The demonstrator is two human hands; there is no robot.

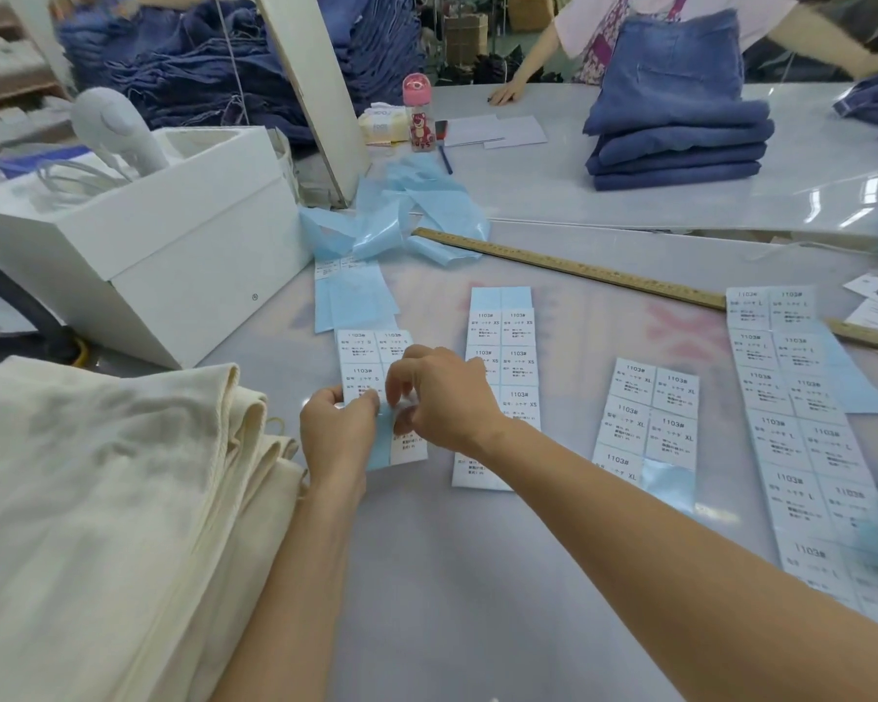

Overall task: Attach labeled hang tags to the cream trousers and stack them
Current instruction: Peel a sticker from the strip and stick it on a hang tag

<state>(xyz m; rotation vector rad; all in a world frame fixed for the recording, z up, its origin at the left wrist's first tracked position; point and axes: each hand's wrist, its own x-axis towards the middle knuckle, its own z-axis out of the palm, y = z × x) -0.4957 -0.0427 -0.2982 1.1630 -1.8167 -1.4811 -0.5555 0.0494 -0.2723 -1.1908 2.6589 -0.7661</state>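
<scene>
While our left hand [336, 432] pinches the near edge of the S-size label sheet [376, 377], our right hand [439, 392] peels a sticker at that same spot; the sheet's long axis runs away from us, and the cream trousers [123, 478] lie stacked just left of the grip.

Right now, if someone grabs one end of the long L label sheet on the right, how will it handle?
The L label sheet would probably droop: it looks thin and lies flat. Likely light and slick on its glossy blue backing, so it may slide on the shiny table. Its near end already seems to curl.
</scene>
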